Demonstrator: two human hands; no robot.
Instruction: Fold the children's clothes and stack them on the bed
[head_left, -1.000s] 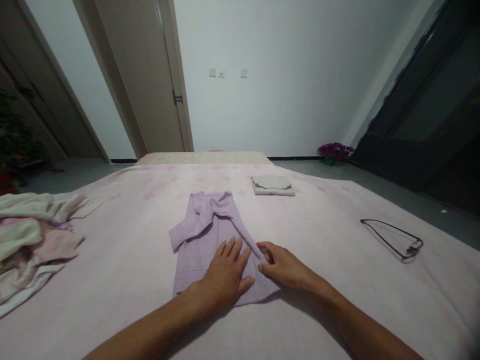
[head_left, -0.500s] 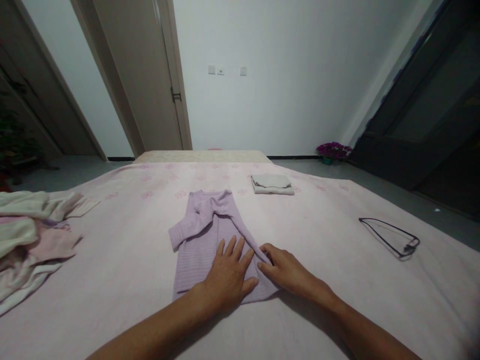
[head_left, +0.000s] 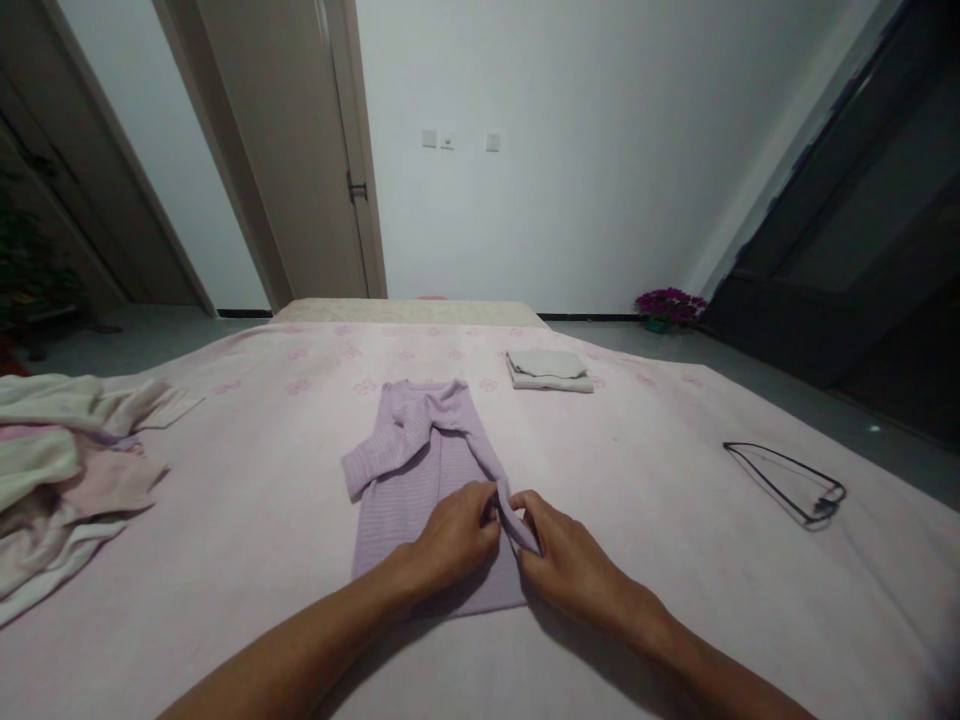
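Lilac knit top (head_left: 401, 525) lies flat on a pale pink cover (head_left: 652, 600) printed with small flowers, its neckline at the far end and its hem towards the person. One sleeve is folded across the front, so that its cuff sticks out past the top's left edge. Along the top's right edge a narrow strip of fabric is raised and bunched, running down from the shoulder to the hands.

The left hand (head_left: 461, 525) rests over the lower front of the top, fingers curled and thumb drawn in, pinching the inner side of that strip. The right hand (head_left: 559, 550), just outside the top's right edge, pinches the same strip a little nearer the hem, between thumb and fingers. The two hands are close together but apart, with the strip between them.

Beyond the top and to its right sits a folded light grey cloth (head_left: 549, 372), clear of it. Well to the top's left is a loose pile of clothes (head_left: 112, 487) in cream, white and pink. Well to the top's right lies a thin black looped object (head_left: 826, 507); its exact kind is hard to tell.
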